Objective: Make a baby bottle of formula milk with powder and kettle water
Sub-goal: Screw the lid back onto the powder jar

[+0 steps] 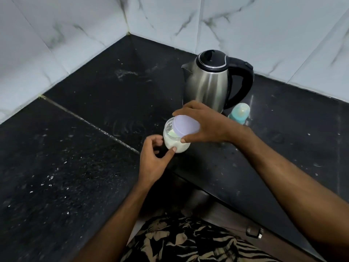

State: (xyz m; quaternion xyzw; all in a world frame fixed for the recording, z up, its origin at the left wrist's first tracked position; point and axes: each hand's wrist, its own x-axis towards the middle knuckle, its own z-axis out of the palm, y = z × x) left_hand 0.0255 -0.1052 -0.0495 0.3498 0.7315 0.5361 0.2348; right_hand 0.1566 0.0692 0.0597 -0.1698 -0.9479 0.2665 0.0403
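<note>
Right hand (205, 125) hides bottle (239, 113) base & pt of jar (174, 137).

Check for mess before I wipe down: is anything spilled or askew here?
Pale specks and smears dot the black counter, perhaps spilled powder. The lilac lid sits tilted over the jar, held by the right hand.
</note>
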